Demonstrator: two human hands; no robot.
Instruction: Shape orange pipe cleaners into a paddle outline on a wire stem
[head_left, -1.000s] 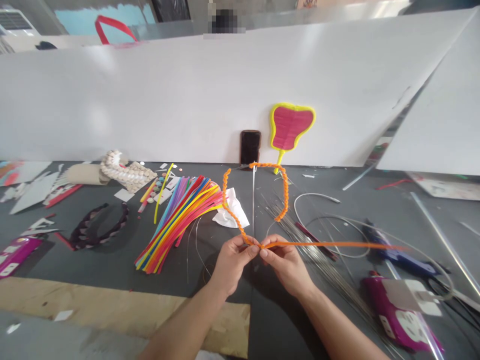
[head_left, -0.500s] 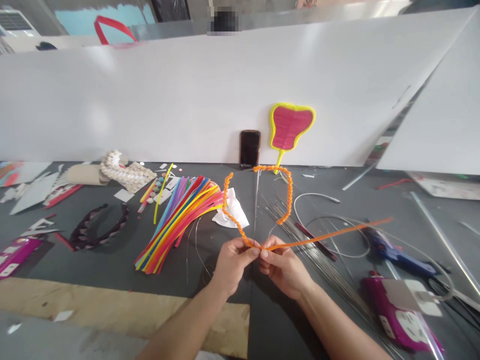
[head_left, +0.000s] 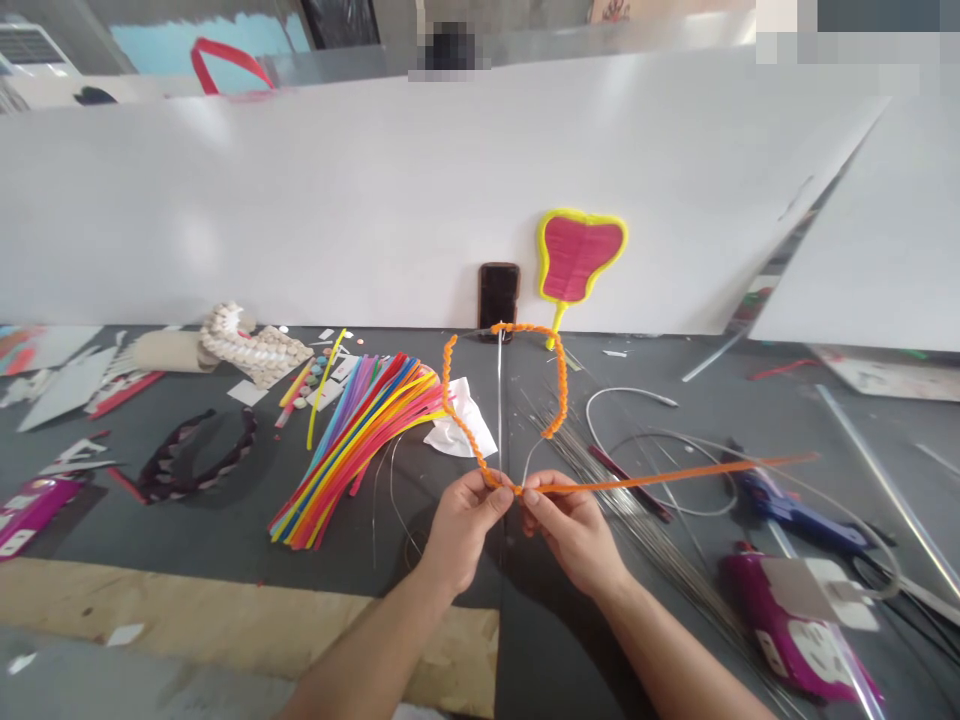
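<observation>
Above the table I hold a wire frame (head_left: 534, 449) bent into an open loop, partly wrapped in spirals of orange pipe cleaner (head_left: 565, 385). My left hand (head_left: 469, 520) pinches the wrapped part at the bottom of the loop. Close beside it, my right hand (head_left: 570, 525) is closed on the orange pipe cleaner where its straight free end starts; that end stretches far to the right. Bare wire shows at the top left and lower right of the loop. A bundle of coloured pipe cleaners (head_left: 352, 450) lies left of my hands, by a crumpled white paper (head_left: 461, 425).
A phone (head_left: 499, 295) and a pink fan-shaped piece with yellow edging (head_left: 581, 260) lean on the white partition (head_left: 337, 200). To the right lie loose wires (head_left: 637, 520), a blue glue gun (head_left: 802, 510) and a purple power strip (head_left: 795, 630). A dark headband (head_left: 199, 460) lies left.
The wire loop has turned and shifted slightly left in my hands. The pipe cleaner's free end has swung a little and reaches further right. Both hands keep their pinch.
</observation>
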